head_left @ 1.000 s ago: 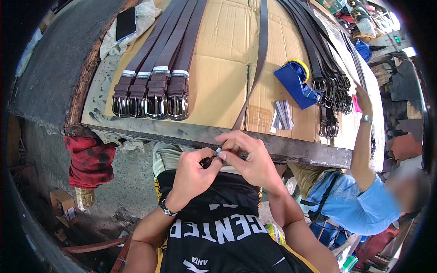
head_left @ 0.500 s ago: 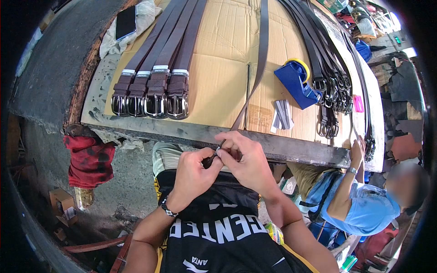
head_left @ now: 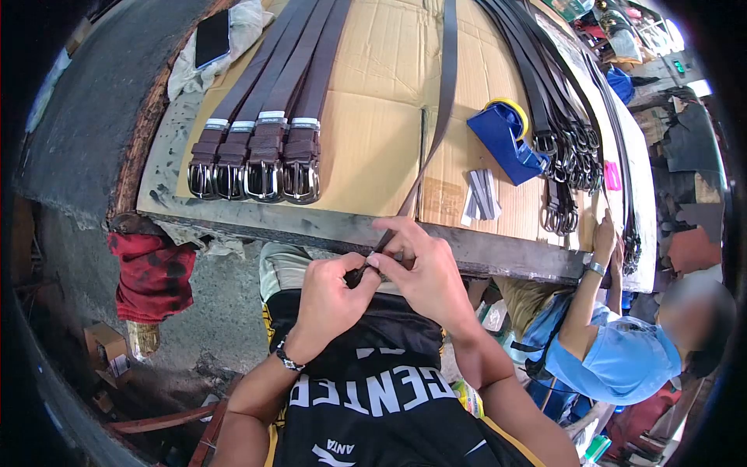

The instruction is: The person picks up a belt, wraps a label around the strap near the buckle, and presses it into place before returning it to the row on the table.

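Observation:
A dark brown belt (head_left: 436, 148) runs down across the cardboard and over the table's front edge to my hands. My left hand (head_left: 336, 292) is closed, thumb and forefinger pinching the belt's near end. Beside it, my right hand (head_left: 424, 272) pinches the same end, its thumb and fingertips meeting the left ones over a small light-coloured band. Fingers hide most of that end. To the left lie several dark brown belts (head_left: 284, 86) with silver buckles (head_left: 301, 180) and white paper bands.
Right of the belt are a blue tape dispenser (head_left: 506, 144), grey-white strips (head_left: 482, 194) and a bundle of black buckled belts (head_left: 572, 144). A phone (head_left: 212, 39) rests on plastic at the far left. At the right, a co-worker in a blue shirt (head_left: 622, 350) reaches onto the table.
My hands stay almost in place, with the right fingers shifting slightly and more of the strap showing between them. The co-worker's arm and body have shifted a little.

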Demonstrator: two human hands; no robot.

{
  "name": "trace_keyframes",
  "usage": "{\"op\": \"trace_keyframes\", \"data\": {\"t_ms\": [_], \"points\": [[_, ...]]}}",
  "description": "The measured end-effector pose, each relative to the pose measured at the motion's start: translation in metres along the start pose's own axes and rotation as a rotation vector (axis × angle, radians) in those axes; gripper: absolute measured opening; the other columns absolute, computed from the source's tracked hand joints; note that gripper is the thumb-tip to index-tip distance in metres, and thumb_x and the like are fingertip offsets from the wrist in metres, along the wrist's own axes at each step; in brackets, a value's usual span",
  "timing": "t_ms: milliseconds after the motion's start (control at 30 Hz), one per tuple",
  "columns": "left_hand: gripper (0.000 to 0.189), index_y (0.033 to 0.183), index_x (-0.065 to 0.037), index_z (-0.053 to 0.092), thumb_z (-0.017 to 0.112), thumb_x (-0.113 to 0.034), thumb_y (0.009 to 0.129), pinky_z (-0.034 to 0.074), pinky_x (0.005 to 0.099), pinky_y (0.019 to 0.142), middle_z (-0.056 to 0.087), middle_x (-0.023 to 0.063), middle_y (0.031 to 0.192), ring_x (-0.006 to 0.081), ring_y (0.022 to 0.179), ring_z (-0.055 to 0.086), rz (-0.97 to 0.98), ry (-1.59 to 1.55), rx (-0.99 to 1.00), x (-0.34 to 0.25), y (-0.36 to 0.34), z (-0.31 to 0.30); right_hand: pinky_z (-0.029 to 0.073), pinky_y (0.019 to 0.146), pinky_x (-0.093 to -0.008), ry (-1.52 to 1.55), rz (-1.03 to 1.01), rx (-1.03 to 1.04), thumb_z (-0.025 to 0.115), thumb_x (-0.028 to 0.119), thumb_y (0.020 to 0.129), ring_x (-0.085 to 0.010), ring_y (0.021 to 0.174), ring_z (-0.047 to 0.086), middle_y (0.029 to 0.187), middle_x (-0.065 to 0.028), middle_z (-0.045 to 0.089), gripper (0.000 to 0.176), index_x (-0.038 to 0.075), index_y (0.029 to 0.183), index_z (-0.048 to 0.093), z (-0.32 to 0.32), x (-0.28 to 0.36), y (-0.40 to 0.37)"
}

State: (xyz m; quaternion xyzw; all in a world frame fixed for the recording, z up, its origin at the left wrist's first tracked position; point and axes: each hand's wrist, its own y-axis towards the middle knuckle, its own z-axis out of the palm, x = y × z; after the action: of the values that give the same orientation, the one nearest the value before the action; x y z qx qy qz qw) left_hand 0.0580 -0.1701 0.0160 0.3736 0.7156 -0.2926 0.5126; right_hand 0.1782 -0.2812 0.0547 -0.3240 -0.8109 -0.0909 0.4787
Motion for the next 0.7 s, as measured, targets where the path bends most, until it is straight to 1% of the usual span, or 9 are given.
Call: {"op": "trace_keyframes", "data": {"t_ms": [33,100,233,333,400,533,700], "points": [[0.02,0.072,0.004,0.062,0.068,-0.011,0.083,0.041,0.039,0.048,0.054,0.0232,0.06,0.0373,0.05,0.056,-0.007,-0.014,-0.006,-0.001,0.0,0.0,0.052,0.064,-0.0407,-0.001,0.006,0.001,0.073,0.009,0.084,-0.0349,0.068,0.067,0.08,-0.0175,0.069,0.042,0.003,0.123,0.059,0.0,0.0,0.0],[0.02,0.072,0.004,0.062,0.068,-0.011,0.083,0.04,0.0388,0.047,0.054,0.0233,0.06,0.0365,0.049,0.056,0.005,-0.003,-0.004,0.0,0.0,0.0,0.052,0.064,-0.0408,-0.001,0.017,0.001,0.073,0.009,0.084,-0.0354,0.068,0.067,0.08,-0.0182,0.069,0.043,0.003,0.124,0.059,-0.001,0.001,0.001],[0.02,0.071,0.005,0.062,0.068,-0.01,0.083,0.04,0.0385,0.047,0.053,0.0232,0.059,0.0357,0.048,0.054,0.003,-0.008,-0.01,-0.002,0.0,0.0,0.049,0.06,-0.0386,0.039,0.023,0.024,0.072,0.007,0.085,-0.0301,0.062,0.065,0.076,-0.0168,0.066,0.042,0.004,0.125,0.059,-0.002,0.001,0.001],[0.018,0.073,0.004,0.063,0.068,-0.01,0.083,0.039,0.0367,0.047,0.053,0.0212,0.058,0.0288,0.045,0.051,-0.007,0.01,0.024,-0.003,0.001,-0.002,0.048,0.057,-0.0363,0.089,0.021,0.044,0.072,0.006,0.085,-0.0255,0.058,0.062,0.073,-0.0148,0.064,0.043,0.004,0.126,0.059,-0.003,0.0,0.001],[0.018,0.075,0.004,0.065,0.069,-0.01,0.084,0.039,0.0352,0.047,0.054,0.0187,0.057,0.0222,0.045,0.049,-0.049,-0.063,0.034,0.0,0.0,-0.001,0.047,0.057,-0.035,0.099,0.009,0.041,0.071,0.006,0.085,-0.0226,0.056,0.06,0.072,-0.0136,0.063,0.043,0.004,0.126,0.059,-0.003,-0.001,0.001],[0.016,0.079,0.005,0.068,0.069,-0.01,0.085,0.039,0.0323,0.048,0.056,0.0136,0.056,0.0116,0.049,0.048,-0.086,-0.173,0.038,0.007,0.0,0.0,0.047,0.057,-0.0333,0.141,-0.005,0.047,0.071,0.005,0.086,-0.0206,0.056,0.06,0.073,-0.013,0.065,0.041,0.003,0.126,0.06,-0.006,-0.003,0.0],[0.015,0.079,0.005,0.068,0.069,-0.008,0.086,0.039,0.0306,0.048,0.057,0.0103,0.056,0.0086,0.051,0.049,-0.101,-0.164,0.067,0.004,0.002,-0.003,0.046,0.057,-0.0318,0.137,-0.013,0.043,0.071,0.005,0.086,-0.018,0.057,0.059,0.072,-0.0125,0.066,0.041,0.002,0.125,0.06,-0.008,-0.005,-0.001]]}}
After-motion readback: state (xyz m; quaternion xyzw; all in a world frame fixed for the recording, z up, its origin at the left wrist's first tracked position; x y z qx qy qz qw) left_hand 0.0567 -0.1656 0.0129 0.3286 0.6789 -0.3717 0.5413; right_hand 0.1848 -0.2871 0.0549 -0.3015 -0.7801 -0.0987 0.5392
